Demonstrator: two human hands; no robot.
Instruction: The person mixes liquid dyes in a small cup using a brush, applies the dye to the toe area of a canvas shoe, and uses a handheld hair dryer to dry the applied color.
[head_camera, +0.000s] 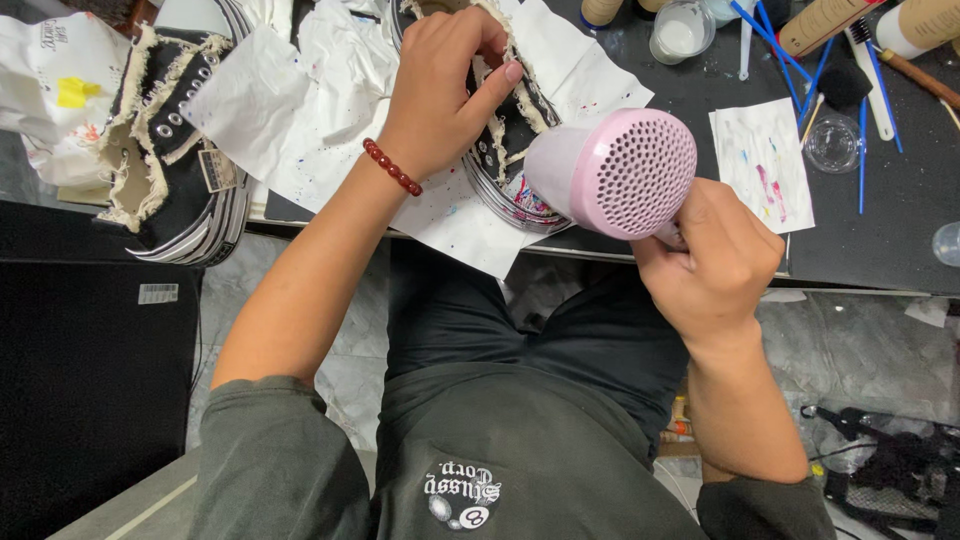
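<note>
Head view looked down on my left hand (440, 85), a red bead bracelet (391, 167) at its wrist, gripping the black sneaker (512, 130) with frayed cream edging, which lay on speckled white paper (330, 90) near the table's front edge. To its right, my right hand (715, 260) was wrapped around the handle of a pink hair dryer (615, 170), whose nozzle sat just beside the shoe's paint-spattered toe. Its matching second sneaker (170, 150) rested at far left, well apart, while blue brushes (800, 60) and a paint-smeared paper scrap (765, 160) lay right.
</note>
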